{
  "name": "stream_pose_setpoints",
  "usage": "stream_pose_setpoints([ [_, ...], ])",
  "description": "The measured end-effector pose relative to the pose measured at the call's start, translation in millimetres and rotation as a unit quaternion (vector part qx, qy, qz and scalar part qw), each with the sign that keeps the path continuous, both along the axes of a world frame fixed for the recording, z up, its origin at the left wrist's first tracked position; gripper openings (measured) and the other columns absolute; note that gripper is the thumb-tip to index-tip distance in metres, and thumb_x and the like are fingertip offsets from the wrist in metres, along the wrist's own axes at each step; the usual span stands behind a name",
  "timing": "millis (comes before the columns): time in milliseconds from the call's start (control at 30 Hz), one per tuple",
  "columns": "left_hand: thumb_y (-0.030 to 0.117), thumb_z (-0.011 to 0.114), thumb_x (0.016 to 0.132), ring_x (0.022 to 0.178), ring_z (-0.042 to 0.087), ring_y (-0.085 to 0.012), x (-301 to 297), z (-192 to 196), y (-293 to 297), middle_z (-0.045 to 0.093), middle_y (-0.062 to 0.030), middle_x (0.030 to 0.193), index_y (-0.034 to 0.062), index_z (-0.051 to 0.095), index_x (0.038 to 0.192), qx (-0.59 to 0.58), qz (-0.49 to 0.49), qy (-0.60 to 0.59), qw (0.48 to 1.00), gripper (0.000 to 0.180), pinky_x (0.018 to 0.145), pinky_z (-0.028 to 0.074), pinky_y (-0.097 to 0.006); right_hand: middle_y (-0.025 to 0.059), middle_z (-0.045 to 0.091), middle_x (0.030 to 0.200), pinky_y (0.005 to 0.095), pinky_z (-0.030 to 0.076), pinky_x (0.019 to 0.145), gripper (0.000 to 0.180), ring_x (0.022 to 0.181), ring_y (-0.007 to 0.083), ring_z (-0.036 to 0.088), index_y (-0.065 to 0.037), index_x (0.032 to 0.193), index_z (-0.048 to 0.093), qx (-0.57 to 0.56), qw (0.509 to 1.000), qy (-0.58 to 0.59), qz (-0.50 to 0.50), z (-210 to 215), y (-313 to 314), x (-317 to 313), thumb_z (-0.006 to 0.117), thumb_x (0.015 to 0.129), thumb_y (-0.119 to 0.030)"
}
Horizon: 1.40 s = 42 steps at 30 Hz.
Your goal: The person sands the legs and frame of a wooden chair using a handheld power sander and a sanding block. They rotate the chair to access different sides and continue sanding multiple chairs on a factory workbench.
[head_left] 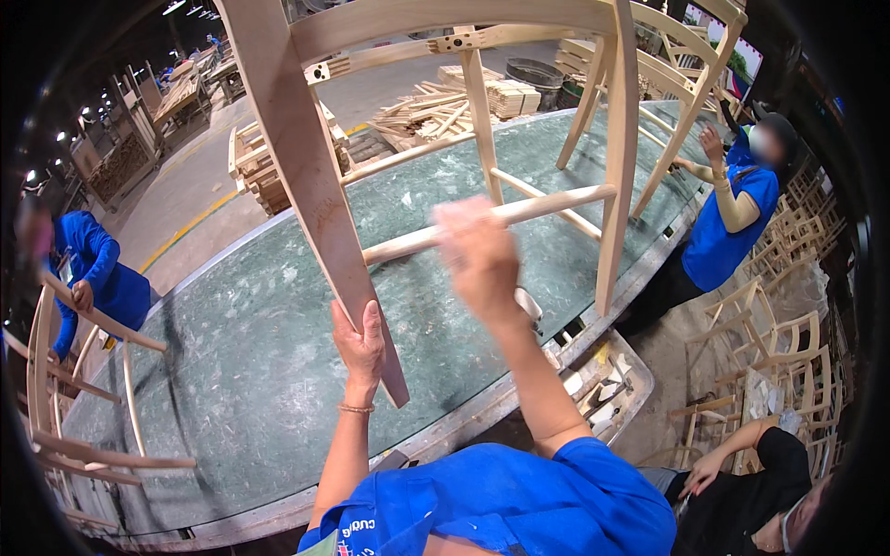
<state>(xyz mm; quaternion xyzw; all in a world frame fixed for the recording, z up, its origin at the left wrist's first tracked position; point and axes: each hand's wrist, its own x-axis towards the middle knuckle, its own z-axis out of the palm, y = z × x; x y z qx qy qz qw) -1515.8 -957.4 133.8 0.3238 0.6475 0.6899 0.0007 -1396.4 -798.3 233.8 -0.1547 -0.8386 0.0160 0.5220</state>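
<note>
A bare wooden chair frame (324, 195) stands tilted on the green-topped table (250, 371) in front of me. My left hand (359, 345) is closed around the lower part of its near left leg, the thumb lying along the wood. My right hand (482, 264) is at the round rung (556, 200) between the two near legs. Motion smears its fingers, which look curled over the rung with something pale pink at them. What that pink thing is, I cannot make out. A small white piece (528, 303) lies partly behind my right wrist.
A tray (612, 398) of scraps hangs at the table's near edge. At left, a co-worker (93, 259) handles another chair frame (102, 389). A second person (742, 204) works at the far right by more frames. Someone in black (751, 482) sits lower right. Wood pieces (436, 111) lie stacked beyond the table.
</note>
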Motion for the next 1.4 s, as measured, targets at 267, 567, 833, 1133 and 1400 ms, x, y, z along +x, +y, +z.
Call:
stream_pose_setpoints([
  [267,0.034,0.061,0.094,0.064,0.058,-0.0157,8.0,9.6,7.5,0.060,-0.0066,0.072,0.0022,0.050,0.101,0.008,-0.005,-0.023,1.000,0.034,0.058,0.047,-0.031,0.0069,0.064,0.120,0.0434,0.041,0.100,0.030,0.123,0.0310,0.052,-0.010,0.118,0.065,-0.066,0.978,0.023,-0.196,20.2,44.4,46.9,0.047,0.100,-0.025],
  [567,0.024,0.072,0.087,0.065,0.058,-0.0170,0.1,2.6,0.1,0.061,-0.0067,0.074,0.0020,0.050,0.104,0.006,0.004,0.007,1.000,0.036,0.060,0.048,-0.033,0.0073,0.071,0.104,0.0350,0.050,0.078,0.024,0.089,0.0230,0.069,-0.013,0.114,0.068,-0.050,0.987,0.091,-0.119,54.5,23.4,46.0,0.055,0.097,-0.024],
  [833,0.020,0.074,0.085,0.059,0.055,-0.0102,3.8,19.2,11.8,0.057,-0.0030,0.075,0.0035,0.050,0.105,0.044,-0.009,-0.040,0.998,0.035,0.053,0.046,-0.026,0.0061,0.057,0.100,0.0397,0.038,0.088,0.029,0.090,0.0250,0.055,-0.014,0.118,0.063,0.074,0.981,0.068,-0.165,26.4,66.2,13.1,0.061,0.091,-0.025],
  [1133,0.021,0.073,0.086,0.057,0.057,-0.0101,3.5,38.1,16.3,0.060,-0.0045,0.076,0.0025,0.050,0.107,0.027,-0.009,-0.064,0.998,0.036,0.049,0.047,-0.026,0.0059,0.059,0.100,0.0378,0.037,0.088,0.033,0.087,0.0234,0.055,-0.017,0.121,0.063,0.096,0.976,0.117,-0.156,29.0,80.8,2.7,0.061,0.090,-0.027],
  [1400,0.019,0.072,0.086,0.055,0.059,-0.0110,2.5,34.9,17.2,0.061,-0.0059,0.076,0.0021,0.049,0.107,0.036,-0.005,-0.037,0.999,0.035,0.049,0.048,-0.026,0.0050,0.058,0.105,0.0379,0.037,0.089,0.036,0.089,0.0221,0.056,-0.018,0.124,0.063,0.112,0.972,0.152,-0.137,24.0,85.5,1.9,0.062,0.088,-0.024],
])
